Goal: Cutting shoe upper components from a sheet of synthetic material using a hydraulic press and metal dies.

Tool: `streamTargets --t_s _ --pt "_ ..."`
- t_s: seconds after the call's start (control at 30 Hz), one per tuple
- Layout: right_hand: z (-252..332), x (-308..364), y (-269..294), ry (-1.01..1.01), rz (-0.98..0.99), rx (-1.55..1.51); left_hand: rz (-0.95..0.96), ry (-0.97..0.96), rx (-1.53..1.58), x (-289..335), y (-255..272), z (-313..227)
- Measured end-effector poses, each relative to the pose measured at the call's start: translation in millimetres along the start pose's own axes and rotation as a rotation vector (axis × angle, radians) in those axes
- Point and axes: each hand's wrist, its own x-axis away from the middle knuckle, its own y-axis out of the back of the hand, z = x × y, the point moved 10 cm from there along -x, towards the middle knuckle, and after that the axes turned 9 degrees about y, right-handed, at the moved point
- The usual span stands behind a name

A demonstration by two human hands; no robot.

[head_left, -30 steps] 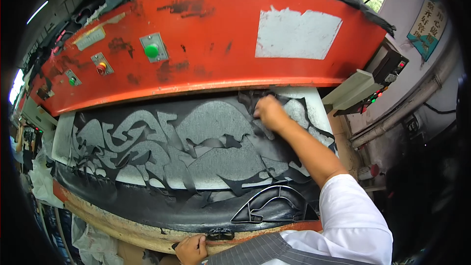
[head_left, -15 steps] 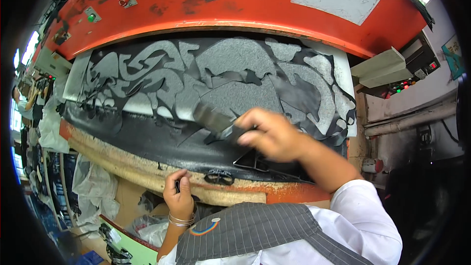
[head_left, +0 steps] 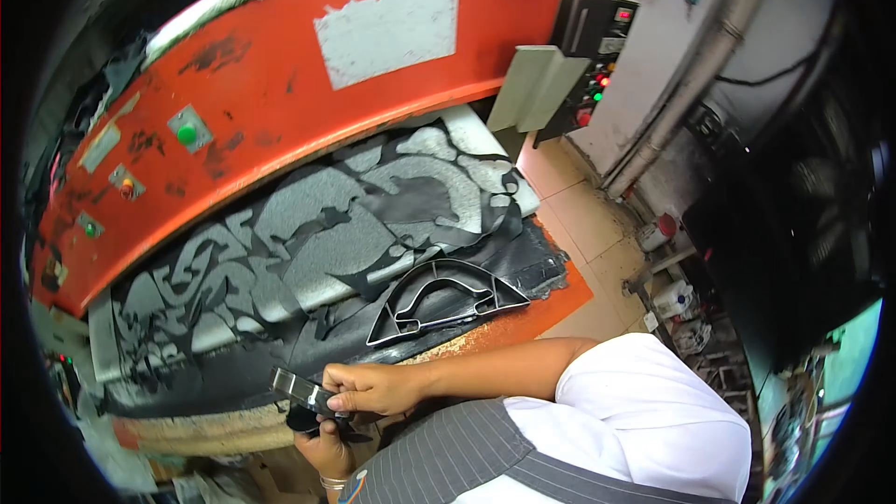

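Observation:
My right hand [head_left: 371, 389] is closed on a small steel cutting die [head_left: 301, 386] with a shiny metal wall, held low near my body. Just beneath it, my left hand [head_left: 325, 454] is curled around black cut pieces [head_left: 302, 419], partly hidden by the die and the right fingers. Past my right forearm, a large arched steel cutting die [head_left: 448, 299] lies on black sheet material at the front of the machine bed. Behind it stretches a black sheet [head_left: 406, 203] cut into many curved shapes, with speckled grey surfaces showing among the dark strips.
An orange press beam [head_left: 252, 121] with buttons spans the back of the bed. At its right end stands a control box [head_left: 593, 47] with lit lamps. The bed's worn front edge [head_left: 201, 431] runs before me. A pipe [head_left: 686, 84] rises along the wall at right.
My right hand has drawn the small die from over the sheet back to my left hand. The view has swung right, bringing the large arched die fully into sight.

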Motion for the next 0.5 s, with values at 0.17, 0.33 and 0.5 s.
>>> streamTargets --t_s 0.17,0.33,0.5 --pt "3.2 -23.3 1.8 0.030 -0.102 0.212 -0.377 0.057 0.068 11.8 79.4 -45.0" --pt "-56.0 -55.8 -25.7 0.058 0.061 0.982 -0.360 0.175 -0.054 0.6 171.5 -28.8" --pt "-68.9 -59.8 -40.5 0.222 0.124 1.174 -0.141 0.232 -0.133 -53.0 123.2 -32.3"
